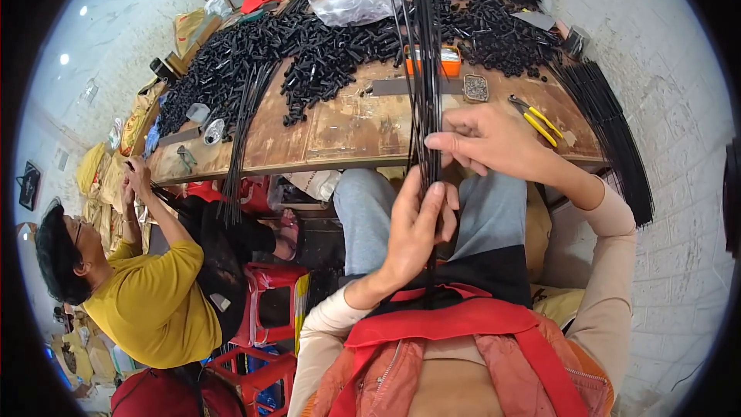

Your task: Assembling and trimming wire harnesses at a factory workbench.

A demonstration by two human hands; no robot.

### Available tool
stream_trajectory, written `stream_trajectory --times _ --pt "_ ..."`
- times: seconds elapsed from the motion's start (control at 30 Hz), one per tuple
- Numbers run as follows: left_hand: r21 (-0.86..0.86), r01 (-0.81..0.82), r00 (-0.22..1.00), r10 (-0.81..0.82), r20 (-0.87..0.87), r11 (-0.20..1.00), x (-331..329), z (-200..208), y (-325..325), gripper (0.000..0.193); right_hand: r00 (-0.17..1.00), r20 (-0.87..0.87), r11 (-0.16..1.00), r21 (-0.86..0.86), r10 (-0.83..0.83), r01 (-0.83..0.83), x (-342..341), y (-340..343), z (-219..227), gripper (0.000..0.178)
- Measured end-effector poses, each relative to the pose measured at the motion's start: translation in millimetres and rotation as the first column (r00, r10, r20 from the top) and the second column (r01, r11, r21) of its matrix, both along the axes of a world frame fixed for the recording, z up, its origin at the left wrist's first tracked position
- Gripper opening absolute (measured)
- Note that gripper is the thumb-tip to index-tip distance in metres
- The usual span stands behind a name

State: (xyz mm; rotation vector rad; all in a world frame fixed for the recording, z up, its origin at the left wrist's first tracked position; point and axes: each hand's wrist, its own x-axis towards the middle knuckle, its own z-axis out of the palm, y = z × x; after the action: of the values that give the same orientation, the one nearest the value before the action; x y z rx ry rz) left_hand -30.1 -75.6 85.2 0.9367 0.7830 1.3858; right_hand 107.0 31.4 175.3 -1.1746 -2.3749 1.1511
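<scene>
A long bundle of thin black rods stands upright in front of me, running from my lap up past the table. My left hand is closed round its lower part, thumb up along the rods. Higher up, my right hand pinches at the same bundle from the right, its fingertips partly hidden. Behind the bundle on the wooden table are an orange box and a small square container of tiny parts. Pliers with yellow handles lie beyond my right hand.
Piles of short black tubes cover the table's far part, with a clear plastic bag on top. More black rods overhang the edge at left and right. A person in a yellow top sits at left, near red stools.
</scene>
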Motion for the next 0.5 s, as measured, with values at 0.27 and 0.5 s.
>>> stream_trajectory --times 0.27,0.5 --pt "-0.012 0.059 0.994 -0.058 0.092 0.998 -7.1 -8.5 16.9 0.025 0.922 -0.388 0.995 -0.081 0.014 -0.050 -2.0 21.7 -23.7 0.026" --pt "0.100 -0.074 0.995 0.080 -0.053 0.992 -4.8 -12.5 28.2 0.025 0.842 -0.536 0.976 -0.208 -0.062 -0.061 -9.0 22.7 -39.7 0.021"
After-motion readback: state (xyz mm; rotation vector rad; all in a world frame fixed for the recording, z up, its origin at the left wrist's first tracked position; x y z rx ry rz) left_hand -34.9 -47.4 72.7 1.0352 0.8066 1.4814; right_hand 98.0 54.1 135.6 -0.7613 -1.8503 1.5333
